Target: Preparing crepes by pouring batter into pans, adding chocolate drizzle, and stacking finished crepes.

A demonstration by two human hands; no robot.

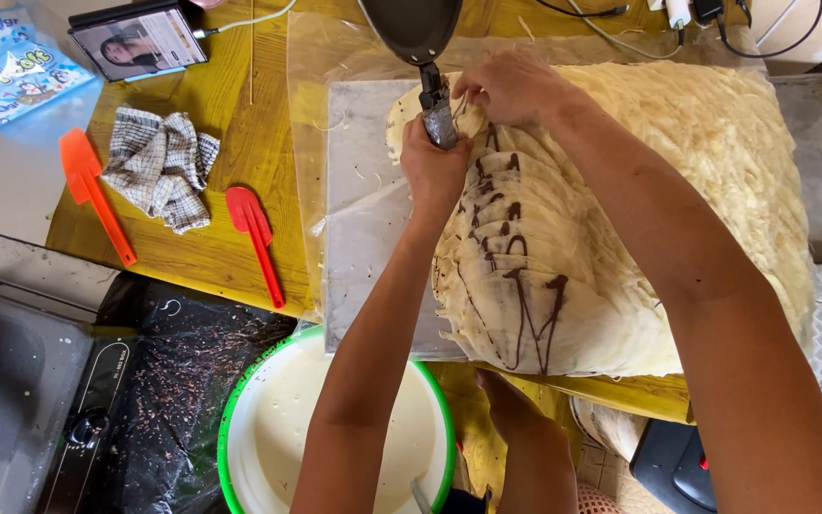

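The left hand (pixel 433 162) grips the pan (pixel 414 29) handle tight, tipping the pan over the crepe pile (pixel 620 219). The right hand (pixel 511 88) pinches a thin crepe just beside the pan, maybe to peel it off. Below the pile sits a batter bowl (pixel 240 428).

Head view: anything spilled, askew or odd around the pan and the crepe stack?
Yes. Dark crumbs are scattered over the black plastic sheet beside the green-rimmed batter bowl. The checked cloth lies crumpled on the table. The crepe stack has frayed edges. The left hand grips the pan handle; the right hand touches the crepes.
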